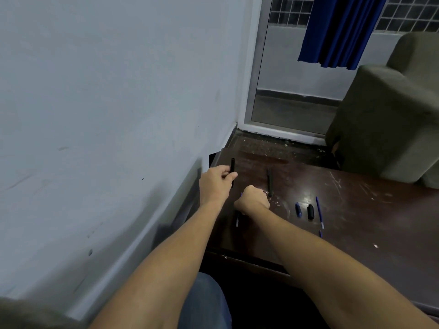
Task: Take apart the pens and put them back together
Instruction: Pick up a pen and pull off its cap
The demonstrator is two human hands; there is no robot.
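Midway, I judge — the left hand (217, 180) grips a slim black plastic pen barrel (232, 170); the right hand (253, 199) is fisted, contents unclear. At three o'clock, loose blue and black pen parts (310, 211) await reassembly on the scratched dark wooden table (368, 210).

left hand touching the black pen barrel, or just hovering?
Touching. The head view shows the left hand closed around the black pen barrel, fingers wrapped over its middle, with both ends sticking out above and below the grip.

Dim, bluish room light. One glare spot on the dark table (306, 197). Soft focus throughout; wide-angle bending at edges, wall (95, 103) visibly curved.
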